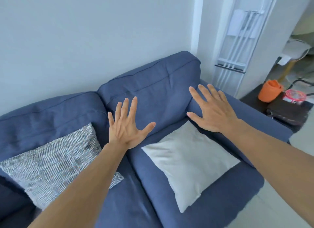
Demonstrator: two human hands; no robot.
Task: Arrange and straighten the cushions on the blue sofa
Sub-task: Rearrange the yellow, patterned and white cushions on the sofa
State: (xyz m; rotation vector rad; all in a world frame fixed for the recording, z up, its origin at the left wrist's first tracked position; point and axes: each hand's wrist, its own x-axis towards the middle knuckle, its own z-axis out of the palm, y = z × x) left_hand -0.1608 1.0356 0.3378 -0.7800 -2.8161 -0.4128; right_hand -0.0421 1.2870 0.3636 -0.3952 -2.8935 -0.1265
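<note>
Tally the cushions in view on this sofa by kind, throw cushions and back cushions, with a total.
Patterned throw cushion: 1
Plain pale throw cushion: 1
Blue back cushions, one at right and one at left: 2
Total: 4

- Setting: home living room.
- Blue sofa (153,95) against a plain white wall (68,32), two throw cushions on it.
- Dark side table (251,98) with an orange cup (270,93) and household clutter.
</note>
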